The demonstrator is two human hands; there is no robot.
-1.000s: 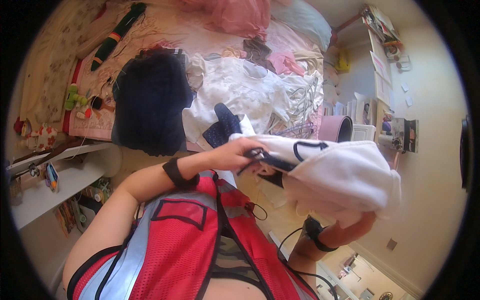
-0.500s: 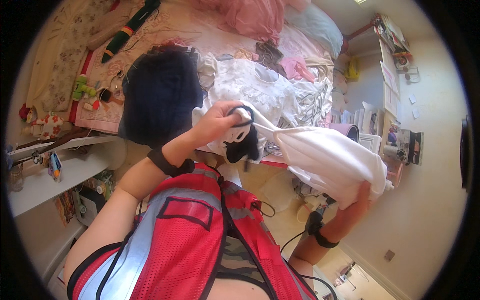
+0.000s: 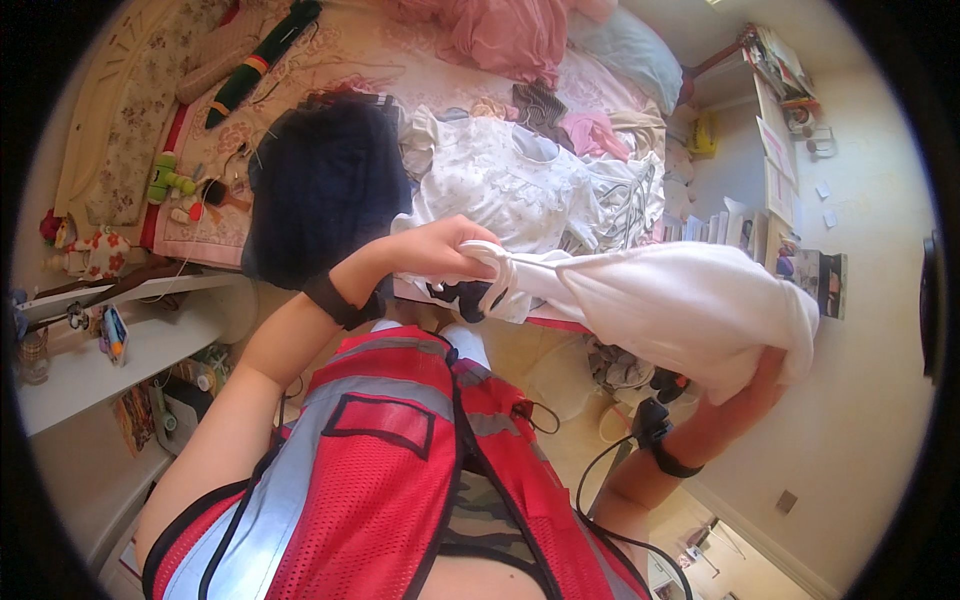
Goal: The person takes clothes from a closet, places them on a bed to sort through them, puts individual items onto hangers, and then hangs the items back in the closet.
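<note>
A white garment (image 3: 670,300) with a patch of black print is stretched between my two hands, in front of the bed edge. My left hand (image 3: 445,248) is closed on its bunched left end, where a white band loops beside the fingers. At the wide right end, my right hand (image 3: 745,385) grips the cloth from below, its fingers partly covered by fabric. Behind the garment, a white top with small dark specks (image 3: 505,185) lies spread on the bed. A dark navy pile of clothes (image 3: 325,190) is to its left.
The bed (image 3: 350,75) carries pink bedding (image 3: 510,35), a pale blue pillow (image 3: 630,55) and a dark green long object (image 3: 255,70). White shelf (image 3: 130,335) stands at the left. Books and papers (image 3: 735,225) line the right side.
The garment has been pulled further right and stretched out, my right hand moving right with it. The black-printed part and dark loop at my left hand are now mostly turned out of sight.
</note>
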